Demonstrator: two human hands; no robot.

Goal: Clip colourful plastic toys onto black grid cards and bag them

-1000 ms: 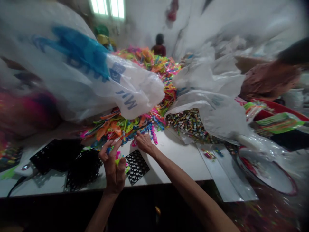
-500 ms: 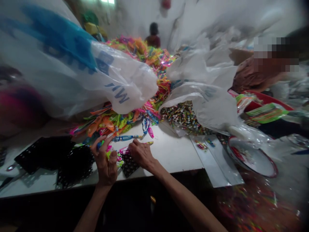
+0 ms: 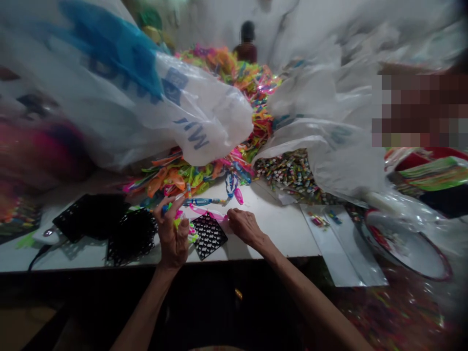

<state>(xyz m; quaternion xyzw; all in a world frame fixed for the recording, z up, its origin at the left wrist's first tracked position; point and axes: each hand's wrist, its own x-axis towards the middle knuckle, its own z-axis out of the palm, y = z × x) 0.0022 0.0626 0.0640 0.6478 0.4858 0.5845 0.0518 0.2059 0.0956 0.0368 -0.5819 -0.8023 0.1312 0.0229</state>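
My left hand [image 3: 171, 234] is curled beside a black perforated plate [image 3: 209, 238], holding a cluster of small neon green, pink and white plastic pieces [image 3: 192, 235]. Past the plate's far edge stretches a pink plastic strip [image 3: 206, 212], its right end pinched in my closed right hand [image 3: 244, 225]. Just beyond lies a clear blue plastic toy piece [image 3: 199, 201] on the white table [image 3: 281, 234]. A blue-and-white looped strip [image 3: 231, 185] and a pink oval piece [image 3: 239, 196] rest farther back. My fingers hide part of the small pieces.
Black mesh plates [image 3: 131, 236] are stacked at left near a white corded device [image 3: 47, 235]. Behind are a heap of colourful plastic pieces [image 3: 175, 178], large white sacks [image 3: 219, 122] and many small patterned tubes [image 3: 283, 170]. An enamel basin [image 3: 420, 253] stands right; a person [image 3: 246, 46] is behind.
My right hand has moved right, off the black plate, drawing the pink strip out and uncovering the plate. My left hand keeps its hold. The whole view has shifted slightly.
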